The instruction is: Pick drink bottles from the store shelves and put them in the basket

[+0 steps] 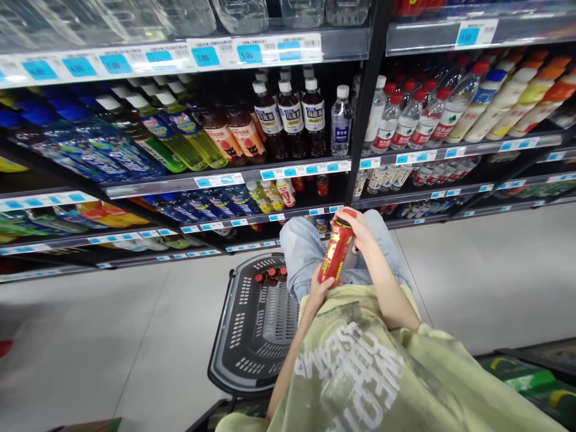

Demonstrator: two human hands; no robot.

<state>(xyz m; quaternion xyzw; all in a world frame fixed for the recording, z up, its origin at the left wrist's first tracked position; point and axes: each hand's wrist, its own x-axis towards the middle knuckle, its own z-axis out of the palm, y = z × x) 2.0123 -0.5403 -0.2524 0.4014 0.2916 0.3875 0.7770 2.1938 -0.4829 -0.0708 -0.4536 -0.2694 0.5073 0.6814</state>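
Held in front of my knees is a red drink bottle (pixel 336 252) with yellow lettering and a red top, tilted with its cap end up and toward the shelves. My left hand (pixel 321 288) is closed around its lower end. At the upper end, my right hand (pixel 355 227) grips around the cap, fingers bent over it. A dark grey shopping basket (pixel 240 324) stands on the floor by my left leg. Inside it, near the far edge, lie dark bottles with red caps (pixel 273 273).
Shelves of drinks rise ahead, with a price-tag rail (pixel 310 168) under dark tea bottles (pixel 290 114). Red-capped water bottles (pixel 411 123) stand to the right. Pale floor tiles (pixel 486 270) lie on both sides. Green packs (pixel 531 384) are behind at the lower right.
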